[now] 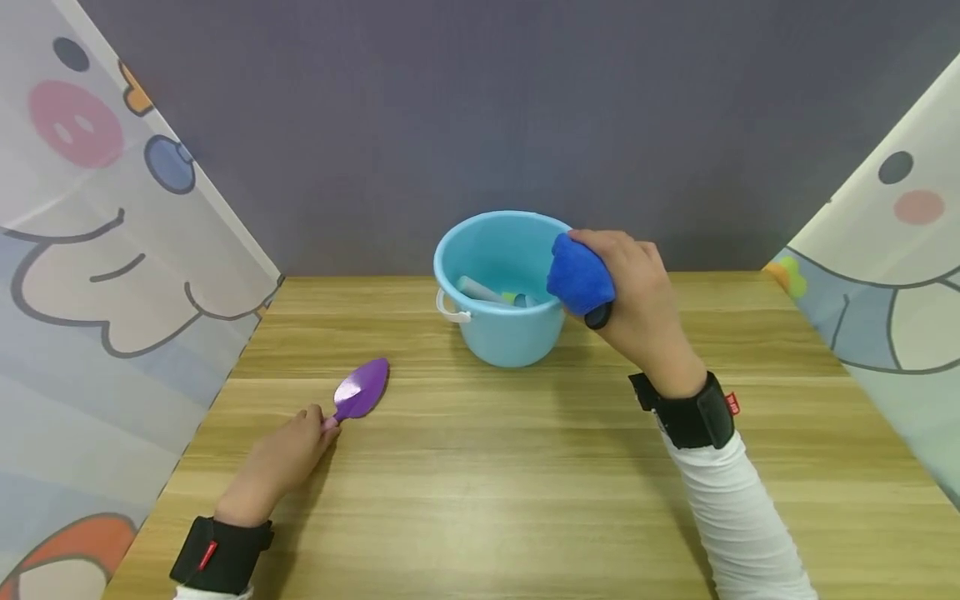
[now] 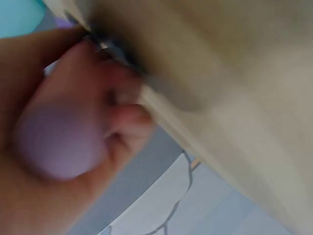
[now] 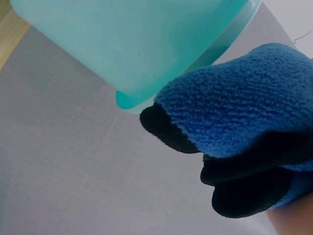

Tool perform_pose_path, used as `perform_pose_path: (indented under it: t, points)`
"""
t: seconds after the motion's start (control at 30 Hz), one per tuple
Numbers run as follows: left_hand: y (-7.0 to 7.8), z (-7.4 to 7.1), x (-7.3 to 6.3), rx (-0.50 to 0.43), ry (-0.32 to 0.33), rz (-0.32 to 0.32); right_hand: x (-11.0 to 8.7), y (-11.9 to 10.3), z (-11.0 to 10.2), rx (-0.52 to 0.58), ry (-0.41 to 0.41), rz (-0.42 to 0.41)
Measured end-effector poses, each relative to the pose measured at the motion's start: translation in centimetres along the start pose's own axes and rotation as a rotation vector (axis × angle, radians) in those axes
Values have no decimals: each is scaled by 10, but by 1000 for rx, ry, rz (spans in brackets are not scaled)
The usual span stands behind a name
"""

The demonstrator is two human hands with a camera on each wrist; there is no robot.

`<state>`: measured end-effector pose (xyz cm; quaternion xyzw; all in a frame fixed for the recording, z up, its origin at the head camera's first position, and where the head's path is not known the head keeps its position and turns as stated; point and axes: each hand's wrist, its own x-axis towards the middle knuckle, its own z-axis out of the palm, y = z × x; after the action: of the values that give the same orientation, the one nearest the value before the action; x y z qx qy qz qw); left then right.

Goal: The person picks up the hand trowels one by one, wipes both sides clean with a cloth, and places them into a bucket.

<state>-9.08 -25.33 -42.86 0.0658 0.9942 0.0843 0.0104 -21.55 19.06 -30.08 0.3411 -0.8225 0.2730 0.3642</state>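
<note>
In the head view my left hand [image 1: 288, 450] grips the pink handle of a purple garden trowel [image 1: 362, 388], low over the table at the left. The handle's rounded end [image 2: 61, 139] pokes out of my fist in the blurred left wrist view. My right hand [image 1: 637, 292] holds a bunched blue work glove [image 1: 579, 277] by the right rim of a light blue bucket [image 1: 510, 333]. Black glove fingers [image 3: 249, 191] dangle below the fuzzy blue cloth in the right wrist view. Most of my right fingers are hidden behind the glove.
Inside the bucket lie a pale grey cylinder [image 1: 480, 290] and some small green and grey pieces. Its white handle [image 1: 452, 310] hangs down at the left. A grey wall [image 1: 480, 108] stands behind the wooden table [image 1: 480, 500], with cartoon-printed panels [image 1: 112, 250] at both sides.
</note>
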Motion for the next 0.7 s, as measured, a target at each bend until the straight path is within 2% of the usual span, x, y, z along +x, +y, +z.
perform_pose_path:
  t: [0.07,0.13,0.33,0.43,0.53,0.7]
  points:
    - [-1,2,0,-13,6,4,0,0,1,1,2,0]
    - [-1,2,-1,-15,38,9,-1,0,2,0,3,-3]
    - [6,-9,7,14,238,90,-1,0,3,-3,-2,-7]
    - [13,-19,13,28,320,114,-1,0,3,-2,-1,-8]
    - [22,-33,19,20,361,120,0,0,3,-5,-3,-11]
    - [41,-59,30,63,472,189,0,0,2,-6,-2,-13]
